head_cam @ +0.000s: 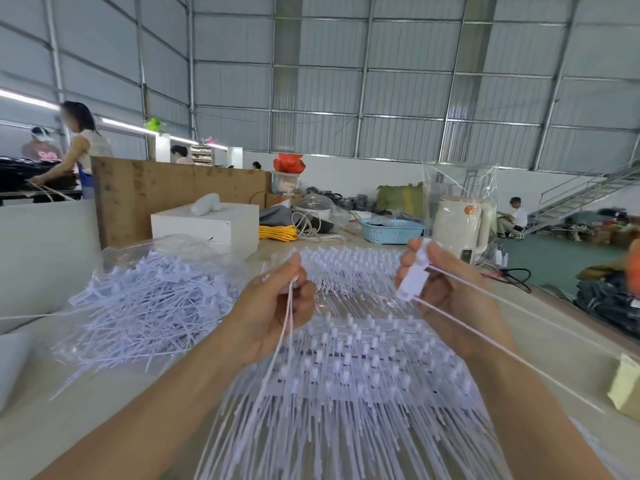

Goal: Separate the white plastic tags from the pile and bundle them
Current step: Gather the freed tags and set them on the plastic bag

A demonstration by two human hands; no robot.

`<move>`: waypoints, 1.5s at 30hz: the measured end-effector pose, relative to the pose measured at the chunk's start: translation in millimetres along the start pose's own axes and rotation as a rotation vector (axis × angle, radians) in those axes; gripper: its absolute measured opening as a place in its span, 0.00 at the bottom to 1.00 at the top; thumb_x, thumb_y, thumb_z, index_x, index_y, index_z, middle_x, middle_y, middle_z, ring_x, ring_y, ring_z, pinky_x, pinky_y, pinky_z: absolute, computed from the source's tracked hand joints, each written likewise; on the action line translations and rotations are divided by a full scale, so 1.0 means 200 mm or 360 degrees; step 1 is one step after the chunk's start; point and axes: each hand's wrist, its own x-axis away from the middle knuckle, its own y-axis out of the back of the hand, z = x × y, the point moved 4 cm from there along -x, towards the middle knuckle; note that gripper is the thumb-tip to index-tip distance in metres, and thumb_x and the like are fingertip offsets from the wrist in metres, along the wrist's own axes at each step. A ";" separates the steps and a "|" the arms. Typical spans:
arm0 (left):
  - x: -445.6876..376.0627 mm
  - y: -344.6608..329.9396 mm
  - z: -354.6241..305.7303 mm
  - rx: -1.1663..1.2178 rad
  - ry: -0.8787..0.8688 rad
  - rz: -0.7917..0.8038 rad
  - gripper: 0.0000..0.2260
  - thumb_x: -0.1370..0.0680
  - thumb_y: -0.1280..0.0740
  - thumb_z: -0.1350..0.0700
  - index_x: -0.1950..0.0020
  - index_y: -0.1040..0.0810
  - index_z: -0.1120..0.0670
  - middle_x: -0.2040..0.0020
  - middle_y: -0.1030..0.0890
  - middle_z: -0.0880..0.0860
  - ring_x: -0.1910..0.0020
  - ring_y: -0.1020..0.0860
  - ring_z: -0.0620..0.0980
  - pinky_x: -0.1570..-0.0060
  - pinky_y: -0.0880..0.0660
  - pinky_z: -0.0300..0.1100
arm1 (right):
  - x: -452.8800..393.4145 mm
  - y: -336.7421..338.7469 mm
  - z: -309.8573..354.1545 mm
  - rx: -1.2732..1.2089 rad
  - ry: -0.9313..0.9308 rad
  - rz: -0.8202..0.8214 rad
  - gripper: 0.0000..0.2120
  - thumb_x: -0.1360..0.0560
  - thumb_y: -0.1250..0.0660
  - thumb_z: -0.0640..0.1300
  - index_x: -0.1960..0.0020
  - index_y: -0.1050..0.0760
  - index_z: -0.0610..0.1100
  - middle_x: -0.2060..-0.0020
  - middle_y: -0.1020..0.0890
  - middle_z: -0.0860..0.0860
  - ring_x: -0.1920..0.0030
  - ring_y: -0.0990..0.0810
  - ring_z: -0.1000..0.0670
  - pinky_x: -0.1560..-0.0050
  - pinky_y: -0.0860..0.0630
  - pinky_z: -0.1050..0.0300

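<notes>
A loose pile of white plastic tags [156, 306] lies on a clear plastic bag at the left of the table. Rows of sorted tags [353, 358] lie side by side in front of me, their thin tails running toward the near edge. My left hand [277, 313] pinches thin tag tails that hang down from its fingertips. My right hand [446, 285] grips a small stack of tag heads [414, 275], and their long tails stretch off to the lower right.
A white box [207, 223] stands behind the pile. Yellow cord [277, 233], a blue basket [391, 231] and a white appliance in plastic wrap [460, 223] sit at the far end of the table. A yellowish item [627, 389] lies at the right edge. People work at the back left.
</notes>
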 end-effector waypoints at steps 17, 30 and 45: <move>0.06 -0.09 0.06 -0.0456 -0.0227 -0.0243 0.11 0.28 0.30 0.54 0.71 0.19 0.52 0.72 0.25 0.52 0.79 0.34 0.43 0.78 0.38 0.33 | 0.03 -0.14 -0.22 0.0317 -0.0104 0.0262 0.10 0.34 0.32 0.33 0.53 0.23 0.39 0.61 0.16 0.43 0.61 0.16 0.46 0.58 0.20 0.58; 0.08 -0.07 0.07 -0.0978 -0.0324 -0.0427 0.12 0.25 0.31 0.54 0.69 0.23 0.53 0.75 0.26 0.49 0.79 0.32 0.42 0.78 0.37 0.30 | 0.07 -0.26 -0.21 0.2421 0.0704 0.0514 0.14 0.28 0.34 0.36 0.43 0.22 0.41 0.52 0.19 0.46 0.50 0.24 0.46 0.47 0.30 0.55; 0.08 -0.09 0.03 -0.1011 -0.0345 -0.0200 0.14 0.24 0.33 0.62 0.70 0.22 0.54 0.77 0.30 0.49 0.78 0.37 0.45 0.77 0.39 0.34 | 0.08 -0.28 -0.21 0.2667 0.0698 0.0524 0.10 0.27 0.42 0.41 0.54 0.23 0.39 0.75 0.26 0.50 0.74 0.32 0.50 0.57 0.35 0.57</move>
